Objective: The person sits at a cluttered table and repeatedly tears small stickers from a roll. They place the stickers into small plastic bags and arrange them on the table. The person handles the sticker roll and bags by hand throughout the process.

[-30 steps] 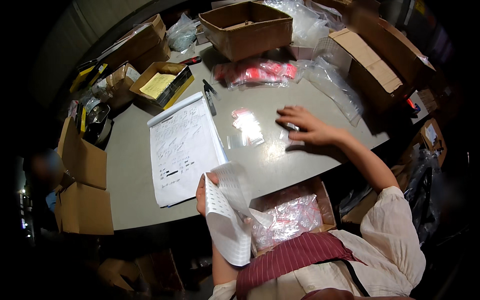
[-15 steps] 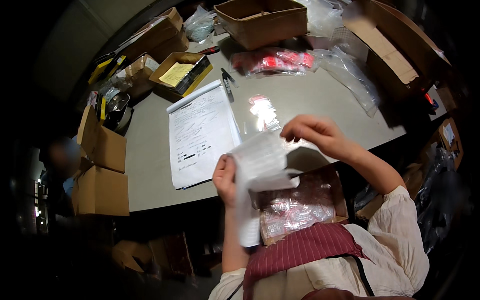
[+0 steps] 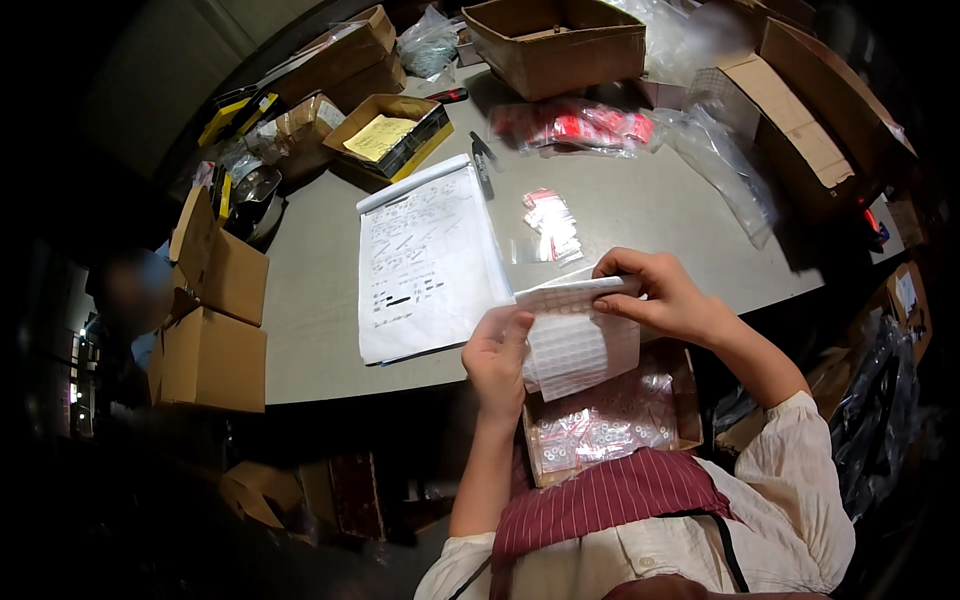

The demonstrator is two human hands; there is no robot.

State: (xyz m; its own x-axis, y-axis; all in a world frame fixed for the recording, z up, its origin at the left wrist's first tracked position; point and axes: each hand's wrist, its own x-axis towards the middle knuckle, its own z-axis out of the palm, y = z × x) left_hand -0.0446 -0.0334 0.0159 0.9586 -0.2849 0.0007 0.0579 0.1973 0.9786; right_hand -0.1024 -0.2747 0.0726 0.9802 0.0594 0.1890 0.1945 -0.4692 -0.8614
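Both hands hold a white sheet of small labels (image 3: 578, 335) over the table's near edge. My left hand (image 3: 497, 358) grips its left side from below, thumb on top. My right hand (image 3: 655, 296) pinches the folded top edge at the right. Under the sheet, on my lap, sits an open cardboard box (image 3: 688, 400) filled with small clear packets with red print (image 3: 600, 430). A small clear bag of red-and-white packets (image 3: 551, 222) lies on the grey table (image 3: 650, 210) just beyond my hands.
A large white paper form (image 3: 425, 260) lies left of my hands, with a dark pen (image 3: 482, 165) at its top. Cardboard boxes (image 3: 555, 40) ring the table, plus a bag of red packets (image 3: 575, 125), loose clear bags (image 3: 725, 165) and brown cartons (image 3: 210, 355) at left.
My right hand came back from the table to the label sheet. The sheet has been lifted and folded over between both hands, and the view has shifted closer.
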